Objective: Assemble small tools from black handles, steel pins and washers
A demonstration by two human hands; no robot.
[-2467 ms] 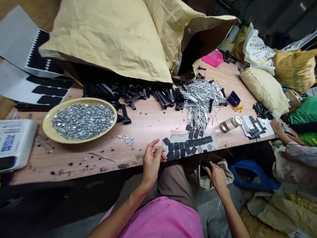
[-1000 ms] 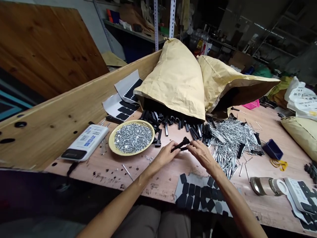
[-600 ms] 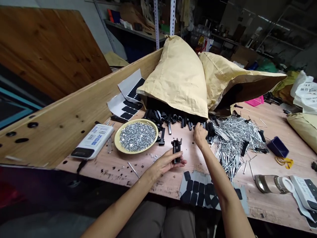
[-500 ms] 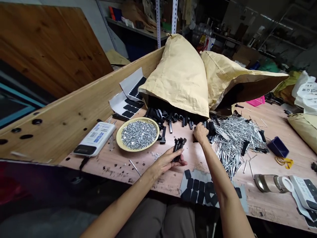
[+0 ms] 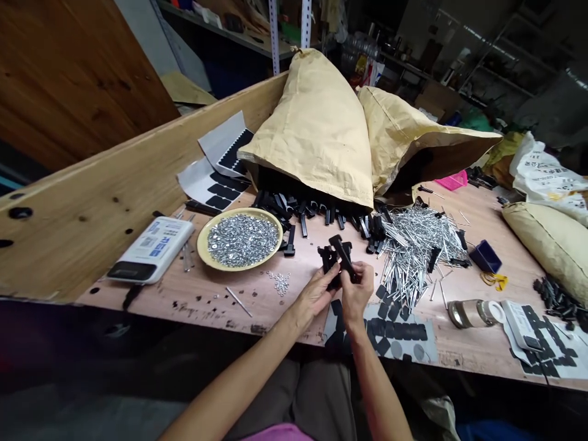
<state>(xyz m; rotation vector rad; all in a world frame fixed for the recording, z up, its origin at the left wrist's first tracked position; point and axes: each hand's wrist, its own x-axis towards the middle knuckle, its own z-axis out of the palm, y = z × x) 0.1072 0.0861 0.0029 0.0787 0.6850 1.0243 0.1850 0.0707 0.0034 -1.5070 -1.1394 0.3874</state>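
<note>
The left hand [image 5: 316, 293] and right hand [image 5: 357, 289] meet above the near part of the table [image 5: 257, 291], just back from its front edge. The left pinches a small bunch of black clips [image 5: 327, 260] between thumb and fingers; the right, its fingers curled, grips a tilted black clip [image 5: 340, 250] that leans across the bunch, and how far the pieces touch cannot be told. To the left, a bare stretch of tabletop runs toward the yellow bowl [image 5: 201, 248], broken by loose washers [image 5: 280, 283] and a single metal pin [image 5: 239, 301] lying near the front edge. Beyond the hands, a narrower strip separates them from the clip heap [image 5: 316, 211] at the mouth of the paper sack [image 5: 316, 128]. On the right the room is tighter: the rod pile [image 5: 418, 245] spreads close by, and the grey sheet [image 5: 429, 350] with its black pads reaches the front edge, its left part beneath the right wrist. The wooden board [image 5: 151, 147] walls off the far left side. Half a second ago the right hand was out at the heap while the left held the bunch alone; now it has come back beside the left.
</note>
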